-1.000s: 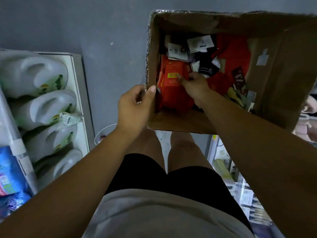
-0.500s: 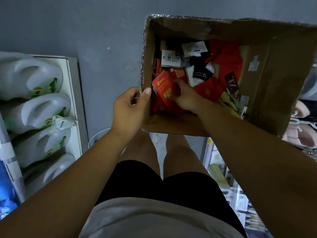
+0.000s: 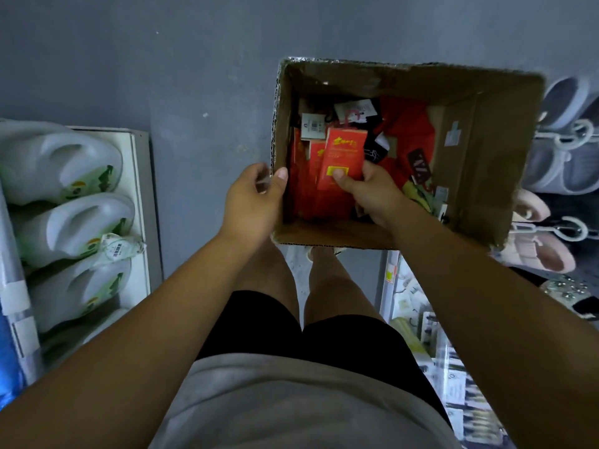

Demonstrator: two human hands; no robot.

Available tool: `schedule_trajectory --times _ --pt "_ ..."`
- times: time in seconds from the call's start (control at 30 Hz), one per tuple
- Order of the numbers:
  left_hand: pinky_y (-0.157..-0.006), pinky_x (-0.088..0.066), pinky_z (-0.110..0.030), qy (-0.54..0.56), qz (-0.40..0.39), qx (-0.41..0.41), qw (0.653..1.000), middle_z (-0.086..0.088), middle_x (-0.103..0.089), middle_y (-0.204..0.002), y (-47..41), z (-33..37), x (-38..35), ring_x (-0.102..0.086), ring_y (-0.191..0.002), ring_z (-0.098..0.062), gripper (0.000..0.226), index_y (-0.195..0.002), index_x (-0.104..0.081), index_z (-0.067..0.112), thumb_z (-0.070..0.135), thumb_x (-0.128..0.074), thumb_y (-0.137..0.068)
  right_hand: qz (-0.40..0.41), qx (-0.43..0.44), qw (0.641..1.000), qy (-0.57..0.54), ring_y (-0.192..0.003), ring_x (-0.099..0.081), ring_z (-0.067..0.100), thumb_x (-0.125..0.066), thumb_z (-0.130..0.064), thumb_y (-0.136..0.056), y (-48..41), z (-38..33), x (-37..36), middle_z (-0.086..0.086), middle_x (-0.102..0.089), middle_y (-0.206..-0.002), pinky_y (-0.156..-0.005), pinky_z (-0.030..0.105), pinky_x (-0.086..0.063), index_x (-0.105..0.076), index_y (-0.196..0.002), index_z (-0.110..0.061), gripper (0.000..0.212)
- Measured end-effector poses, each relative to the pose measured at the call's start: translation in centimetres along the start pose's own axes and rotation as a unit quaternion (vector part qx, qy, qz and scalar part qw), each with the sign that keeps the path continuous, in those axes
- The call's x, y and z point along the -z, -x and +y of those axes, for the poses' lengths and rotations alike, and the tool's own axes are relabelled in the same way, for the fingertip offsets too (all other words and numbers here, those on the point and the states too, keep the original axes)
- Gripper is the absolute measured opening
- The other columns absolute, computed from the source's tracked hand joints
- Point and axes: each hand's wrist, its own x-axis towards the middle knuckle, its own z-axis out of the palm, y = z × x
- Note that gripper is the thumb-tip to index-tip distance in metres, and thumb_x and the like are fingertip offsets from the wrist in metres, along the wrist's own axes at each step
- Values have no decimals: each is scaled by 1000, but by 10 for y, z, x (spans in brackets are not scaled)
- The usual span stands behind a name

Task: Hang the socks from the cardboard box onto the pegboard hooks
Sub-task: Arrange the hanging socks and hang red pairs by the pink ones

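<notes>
An open cardboard box (image 3: 486,150) is held in front of me above my knees. My left hand (image 3: 256,202) grips its left wall, thumb over the rim. Inside lie several packs of socks, red ones (image 3: 306,176) at the left, black and red ones (image 3: 402,137) with white tags further back. My right hand (image 3: 372,196) is inside the box, shut on a red sock pack (image 3: 343,153) with gold lettering and a yellow label, lifted upright above the others. No pegboard is in view.
A white shelf (image 3: 141,202) at the left carries several white detergent jugs (image 3: 61,166) and a blue package (image 3: 6,351). Shoes and slippers (image 3: 544,251) hang on white hooks at the right. Small packaged goods (image 3: 421,319) sit low right. Grey floor lies beyond.
My right hand has taken hold of one red sock pack and lifted it upright out of the pile. My left hand keeps its grip on the box wall.
</notes>
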Motion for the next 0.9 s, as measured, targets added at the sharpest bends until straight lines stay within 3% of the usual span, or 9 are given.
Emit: schedule_trajectory --times 0.07,0.13,0.2,0.27,0.4,0.53,0.63,0.73,0.9 --pt "-105 -37 -20 -14 63 -23 998 -2 -48 -150 10 17 3 -46 -138 -14 61 -150 -42 13 44 -58 -100 16 15 999 -43 -93 -67 22 -61 -32 -98 29 -19 10 -7 -70 -110 -61 29 -56 -59 -130 -21 34" --pt "-105 -36 -11 4 83 -94 992 4 -48 -146 23 40 10 -46 -134 -6 59 -147 -45 16 44 -61 -98 31 32 996 -80 -98 -72 23 -61 -34 -98 62 -38 18 -9 -73 -106 -85 54 -58 -61 -124 -27 27" --pt "-91 -37 2 35 12 -129 991 16 -58 -128 36 68 20 -53 -115 12 45 -136 -54 21 43 -61 -98 39 50 991 -116 -98 -73 18 -61 -36 -97 97 -56 23 -5 -74 -113 -94 67 -49 -61 -126 -26 31" --pt "-84 -48 -4 72 -110 -140 981 18 -69 -110 49 96 32 -63 -98 12 33 -124 -65 18 40 -58 -100 43 82 983 -158 -103 -73 19 -60 -37 -97 131 -71 23 -1 -72 -120 -98 71 -44 -59 -130 -25 35" --pt "-95 -56 -32 128 -336 -117 926 2 -77 -115 76 137 58 -72 -109 -14 31 -120 -72 27 41 -50 -103 134 181 939 -259 -115 -68 21 -67 -32 -92 189 -93 3 5 -68 -128 -102 57 -49 -47 -139 -17 53" --pt "-100 -55 -43 106 -392 -165 899 -6 -75 -119 96 155 80 -71 -112 -24 34 -126 -70 19 35 -51 -104 352 242 857 -288 -115 -66 20 -80 -32 -83 229 -104 -39 6 -66 -127 -99 47 -54 -37 -137 -24 69" --pt "-99 -56 -47 48 -422 -198 883 -3 -77 -116 107 158 90 -73 -108 -22 37 -124 -71 24 44 -49 -103 483 264 796 -251 -115 -63 16 -76 -39 -84 247 -101 -67 3 -60 -132 -99 45 -53 -52 -134 -29 56" --pt "-93 -57 -38 -20 -488 -210 847 1 -73 -124 115 156 90 -70 -114 -17 44 -130 -67 32 52 -37 -105 491 260 789 -264 -114 -66 17 -62 -39 -96 269 -99 -86 6 -68 -123 -101 47 -52 -69 -123 -21 34" --pt "-86 -55 -17 -114 -532 -285 789 29 -71 -115 140 149 89 -65 -108 10 35 -131 -62 47 51 -39 -104 425 260 764 -410 -107 -71 27 -58 -47 -92 313 -88 -118 12 -75 -110 -98 44 -55 -72 -115 -12 44"
